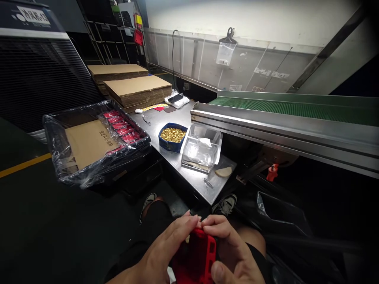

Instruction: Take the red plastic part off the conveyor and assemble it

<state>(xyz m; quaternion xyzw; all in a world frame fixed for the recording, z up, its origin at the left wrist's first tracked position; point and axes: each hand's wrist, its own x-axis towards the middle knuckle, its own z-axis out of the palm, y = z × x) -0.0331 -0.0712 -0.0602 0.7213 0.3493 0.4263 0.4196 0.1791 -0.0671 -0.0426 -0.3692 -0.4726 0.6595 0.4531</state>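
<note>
A red, hollow plastic part with slots along its right edge is held low over the lap, at the bottom centre. My left hand wraps its left side, fingers stretched along the top. On the right side, my right hand grips it with curled fingers and the thumb near the slotted edge. A small gold-coloured bit shows inside the part near my left fingers. Something white peeks out under my left hand. Beyond the hands, a blue tray of small brass-coloured pieces stands on the metal table.
A clear divided box stands beside the blue tray, with tweezers near the table's front corner. At left, a plastic-lined crate holds red parts and cardboard. Cardboard stacks lie behind; a green conveyor runs right.
</note>
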